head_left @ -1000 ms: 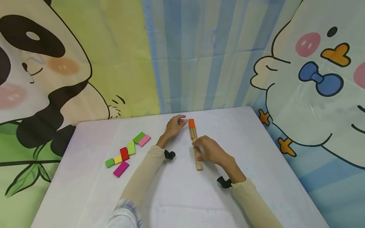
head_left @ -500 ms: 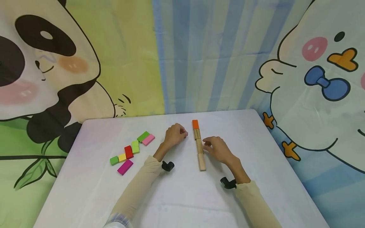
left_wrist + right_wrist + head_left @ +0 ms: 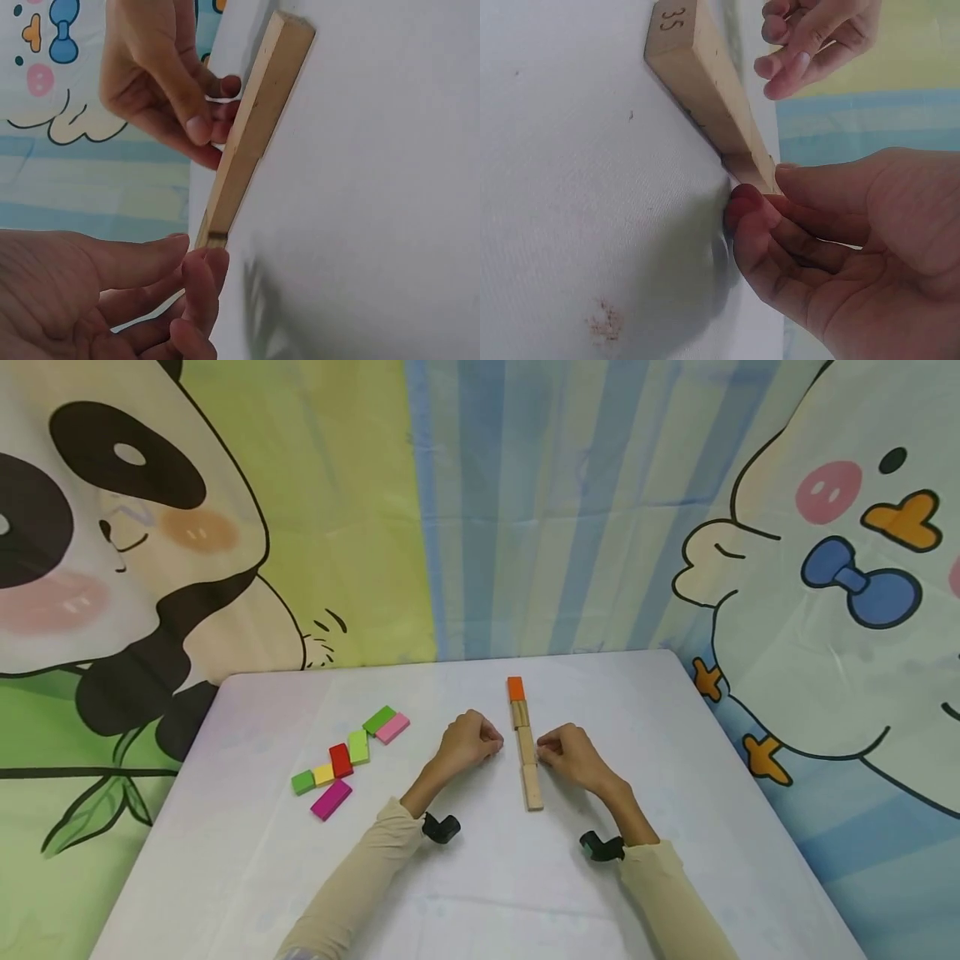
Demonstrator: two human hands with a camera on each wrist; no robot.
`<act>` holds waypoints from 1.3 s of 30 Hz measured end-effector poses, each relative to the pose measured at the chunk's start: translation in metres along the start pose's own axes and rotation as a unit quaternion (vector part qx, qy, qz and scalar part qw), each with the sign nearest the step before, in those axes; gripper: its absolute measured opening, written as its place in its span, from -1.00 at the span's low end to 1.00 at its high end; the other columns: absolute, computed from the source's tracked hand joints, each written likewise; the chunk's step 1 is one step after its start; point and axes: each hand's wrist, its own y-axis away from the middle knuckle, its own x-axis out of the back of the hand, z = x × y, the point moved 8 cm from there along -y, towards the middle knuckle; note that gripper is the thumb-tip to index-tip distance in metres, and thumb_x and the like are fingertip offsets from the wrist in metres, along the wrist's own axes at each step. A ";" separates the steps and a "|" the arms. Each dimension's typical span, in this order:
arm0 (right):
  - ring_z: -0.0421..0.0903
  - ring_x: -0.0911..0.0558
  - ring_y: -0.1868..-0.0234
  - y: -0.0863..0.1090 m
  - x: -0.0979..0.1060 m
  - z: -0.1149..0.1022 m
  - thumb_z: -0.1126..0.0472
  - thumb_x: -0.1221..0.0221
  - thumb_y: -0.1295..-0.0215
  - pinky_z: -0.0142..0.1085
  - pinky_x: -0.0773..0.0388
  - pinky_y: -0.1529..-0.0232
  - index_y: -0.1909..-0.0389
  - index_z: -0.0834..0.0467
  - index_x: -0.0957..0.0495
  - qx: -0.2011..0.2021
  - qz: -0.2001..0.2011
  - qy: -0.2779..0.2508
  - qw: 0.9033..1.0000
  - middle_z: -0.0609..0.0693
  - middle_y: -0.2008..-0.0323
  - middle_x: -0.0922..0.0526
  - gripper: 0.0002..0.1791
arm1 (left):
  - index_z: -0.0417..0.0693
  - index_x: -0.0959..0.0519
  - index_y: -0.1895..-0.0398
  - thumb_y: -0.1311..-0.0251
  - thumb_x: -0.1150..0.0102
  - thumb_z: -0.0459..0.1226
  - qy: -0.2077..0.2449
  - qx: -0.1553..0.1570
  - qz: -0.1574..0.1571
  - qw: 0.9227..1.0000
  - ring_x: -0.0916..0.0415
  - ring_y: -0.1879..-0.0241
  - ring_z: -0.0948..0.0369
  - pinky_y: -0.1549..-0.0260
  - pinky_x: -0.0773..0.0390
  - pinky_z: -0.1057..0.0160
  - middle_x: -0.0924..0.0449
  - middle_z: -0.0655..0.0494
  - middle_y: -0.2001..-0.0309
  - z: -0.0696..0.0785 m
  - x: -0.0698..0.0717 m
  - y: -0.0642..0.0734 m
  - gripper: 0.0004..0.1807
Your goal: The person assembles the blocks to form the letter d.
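Observation:
A straight row of blocks runs away from the person in the head view. Its near end is a plain wooden block [image 3: 532,788], followed by another wooden block [image 3: 527,745], narrower wooden pieces [image 3: 521,715] and an orange block [image 3: 515,688] at the far end. My left hand [image 3: 467,742] hovers left of the row, fingers loosely bent, holding nothing. On the other side, my right hand [image 3: 576,757] has its fingertips close beside the second wooden block; whether they touch it is unclear. The right wrist view shows "35" on the end of the near block [image 3: 705,79].
Left on the white table [image 3: 480,902] lies a zigzag of coloured blocks: green [image 3: 378,719], pink [image 3: 392,728], lime [image 3: 358,747], red [image 3: 341,760], yellow [image 3: 323,774], a second green [image 3: 303,782] and magenta [image 3: 331,799]. Printed cloth [image 3: 510,510] hangs behind.
My left hand has come down from beside the orange block toward the row's middle. My right hand has drawn off the wooden blocks to their right side. The view has shifted slightly.

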 end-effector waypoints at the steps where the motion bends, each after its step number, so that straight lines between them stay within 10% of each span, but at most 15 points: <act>1: -0.05 -0.79 0.22 0.000 -0.001 0.000 0.39 -0.30 -0.51 -0.25 -0.75 0.18 -0.06 0.52 -0.72 0.002 -0.002 -0.004 1.000 0.24 0.18 -0.86 -0.73 | -0.16 -0.86 0.23 -0.34 -0.47 -0.32 0.001 0.000 0.009 1.000 -0.60 0.55 0.28 0.54 -0.45 0.34 -0.80 0.04 0.45 -0.001 0.005 0.001 -0.92; 23: 0.03 -0.82 0.16 0.000 -0.008 -0.005 0.39 -0.32 -0.50 -0.16 -0.77 0.11 -0.10 0.56 -0.69 0.008 -0.013 -0.028 0.999 0.29 0.13 -0.86 -0.69 | -0.23 -0.84 0.06 -0.46 -0.38 -0.25 0.024 0.064 0.160 0.985 -0.81 0.26 -0.03 0.30 -0.48 0.22 -0.87 -0.18 0.21 -0.064 0.140 0.052 -0.79; 39: 0.04 -0.75 0.15 0.007 -0.001 -0.012 0.33 -0.52 -0.30 -0.15 -0.74 0.08 -0.21 0.53 -0.64 0.021 0.011 0.001 1.000 0.24 0.14 -0.80 -0.46 | -0.30 -0.79 -0.02 -0.51 -0.34 -0.24 0.023 0.072 0.176 0.981 -0.83 0.19 -0.11 0.23 -0.51 0.18 -0.87 -0.22 0.16 -0.092 0.156 0.075 -0.72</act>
